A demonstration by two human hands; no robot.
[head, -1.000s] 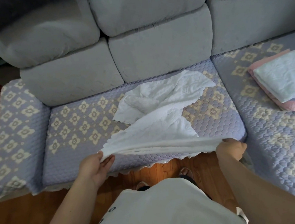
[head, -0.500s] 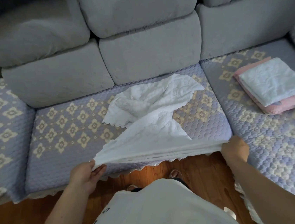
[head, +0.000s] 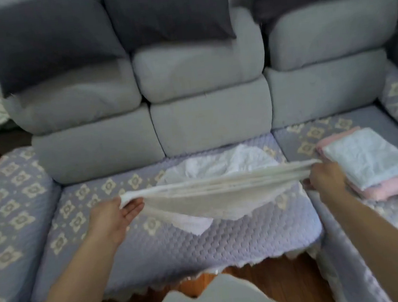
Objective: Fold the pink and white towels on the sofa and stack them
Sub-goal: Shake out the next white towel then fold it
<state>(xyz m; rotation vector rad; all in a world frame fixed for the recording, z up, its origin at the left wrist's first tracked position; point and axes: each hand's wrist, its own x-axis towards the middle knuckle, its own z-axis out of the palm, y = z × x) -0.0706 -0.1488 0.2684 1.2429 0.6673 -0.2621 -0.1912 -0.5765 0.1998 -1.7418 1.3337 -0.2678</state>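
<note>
- Holding white towel [head: 212, 194] stretched above sofa seat [head: 154, 250]: left hand [head: 118, 213] & right hand [head: 325, 176] each pinch a corner.
- Done: folded white-on-pink stack [head: 370, 166] at right.
- Left: fold this one, add to stack.

The left hand [head: 115, 213] and the right hand [head: 325, 176] each pinch one end of a white towel [head: 212, 194] and hold it stretched above the sofa [head: 154, 250]. The middle of the towel sags down, and its far part lies crumpled on the seat near the back cushions [head: 212, 122]. To the right, on the next seat, lies a stack [head: 373, 168]: a folded white towel on top of a folded pink towel [head: 395, 185]. The picture is blurred.
</note>
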